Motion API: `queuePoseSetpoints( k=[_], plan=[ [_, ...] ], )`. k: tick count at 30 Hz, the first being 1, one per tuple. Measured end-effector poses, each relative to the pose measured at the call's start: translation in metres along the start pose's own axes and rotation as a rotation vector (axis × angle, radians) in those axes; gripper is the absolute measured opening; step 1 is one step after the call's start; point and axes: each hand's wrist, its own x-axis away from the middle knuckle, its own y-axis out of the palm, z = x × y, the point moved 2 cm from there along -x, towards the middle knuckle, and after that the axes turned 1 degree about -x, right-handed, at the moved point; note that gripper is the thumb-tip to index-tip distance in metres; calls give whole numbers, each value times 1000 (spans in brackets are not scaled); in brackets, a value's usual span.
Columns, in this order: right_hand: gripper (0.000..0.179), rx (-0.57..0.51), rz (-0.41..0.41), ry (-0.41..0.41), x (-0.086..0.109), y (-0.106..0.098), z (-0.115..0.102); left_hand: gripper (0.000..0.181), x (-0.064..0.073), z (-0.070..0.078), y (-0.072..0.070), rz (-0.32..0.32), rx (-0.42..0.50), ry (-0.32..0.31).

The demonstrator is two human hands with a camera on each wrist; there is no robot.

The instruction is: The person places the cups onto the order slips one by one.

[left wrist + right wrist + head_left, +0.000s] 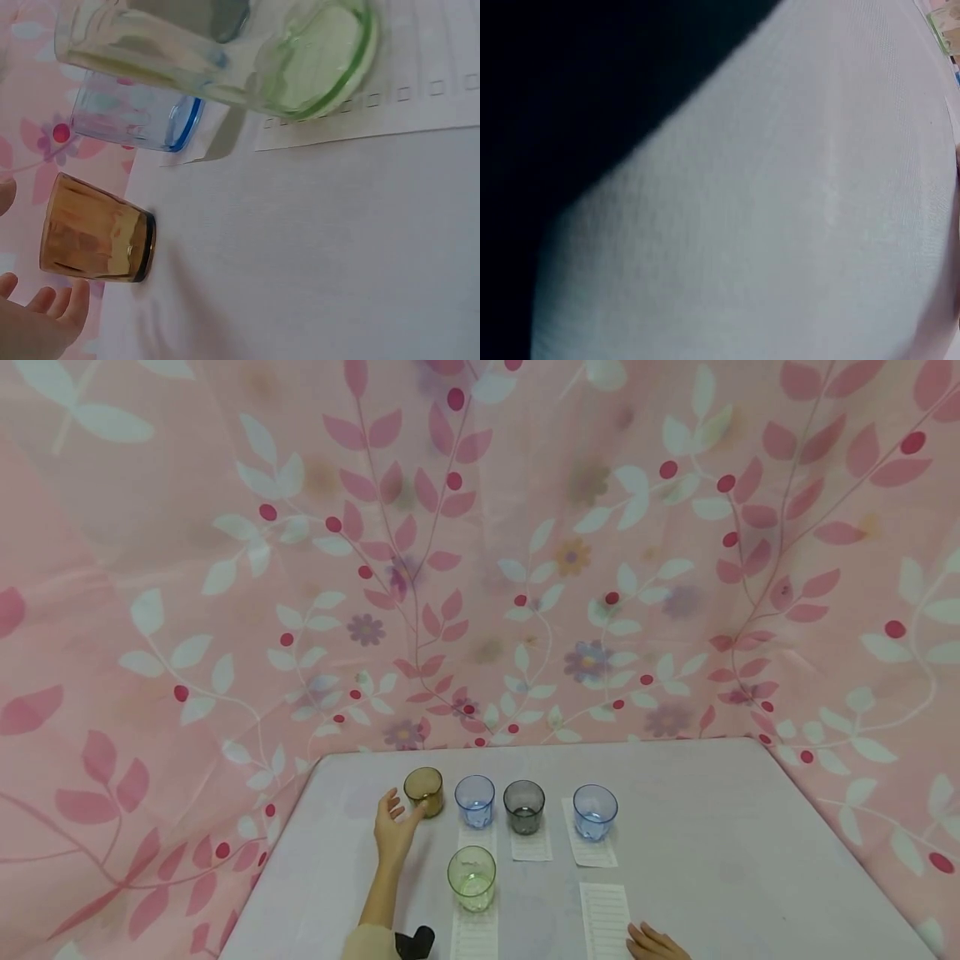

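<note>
In the head view my left hand [393, 835] reaches to the amber glass [424, 793] at the far left of the table. The left wrist view has the fingers on one side of the amber glass [97, 229] and the thumb on the other, with a gap that suggests no grip. To its right, a blue glass [475, 802], a dark grey glass [524, 807] and a second blue glass [595, 812] form a row. Nearer stands a green glass [472, 878]. My right hand [654, 942] rests by the table's front, holding nothing visible.
Printed paper strips lie under or before several glasses, among them one below the green glass [475, 935]. Another paper strip [606, 918] lies beside the right hand. A pink patterned curtain [480, 568] hangs behind the white table [712, 827].
</note>
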Motion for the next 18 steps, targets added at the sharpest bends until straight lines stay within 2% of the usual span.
queuePoseSetpoints(
  k=[5,12,18],
  plan=[
    [81,0,-8,-12,13,14,7,79,-18,4,9,-33,40,-25],
    [70,-57,-33,87,17,18,7,89,-32,-2,20,-58,2,-38],
    [69,-66,75,12,12,13,5,93,-34,-10,25,-111,-5,-45]
  ],
)
